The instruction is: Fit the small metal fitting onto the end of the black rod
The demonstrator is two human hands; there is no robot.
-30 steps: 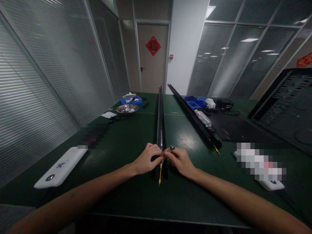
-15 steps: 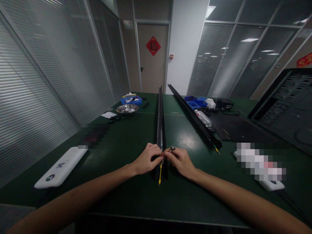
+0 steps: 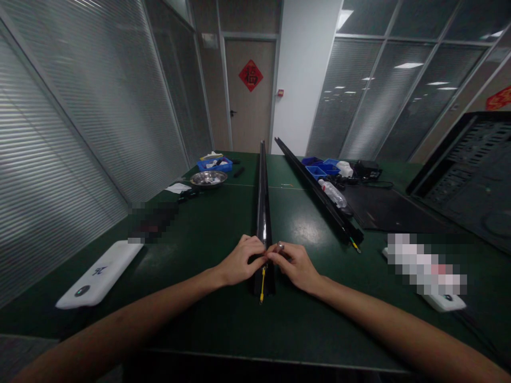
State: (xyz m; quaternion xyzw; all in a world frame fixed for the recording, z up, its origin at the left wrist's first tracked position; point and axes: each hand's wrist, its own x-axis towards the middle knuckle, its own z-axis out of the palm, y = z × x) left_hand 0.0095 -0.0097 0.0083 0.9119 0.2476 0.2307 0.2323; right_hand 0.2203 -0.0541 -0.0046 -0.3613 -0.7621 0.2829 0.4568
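Observation:
A long black rail [image 3: 262,207] lies lengthwise on the green table [image 3: 215,324], pointing away from me. Near its close end, my left hand [image 3: 242,260] and my right hand [image 3: 293,265] meet over it with their fingertips pinched together. Whatever the fingertips hold is too small to make out. A small dark, shiny object [image 3: 280,246] shows at my right index finger. From just below my fingers a short yellow wire [image 3: 262,285] with a ring terminal runs toward me along the rail.
On the right lies a second black rail [image 3: 311,183] with a yellow-green wire [image 3: 354,245], beside a plastic bottle [image 3: 333,193] and blue bins [image 3: 315,172]. A metal bowl [image 3: 208,179] and blue basket [image 3: 215,164] stand back left. White devices [image 3: 99,274] lie on both sides.
The fingers of my right hand have shifted slightly, and the small shiny object at its index finger has turned. My left hand has hardly moved.

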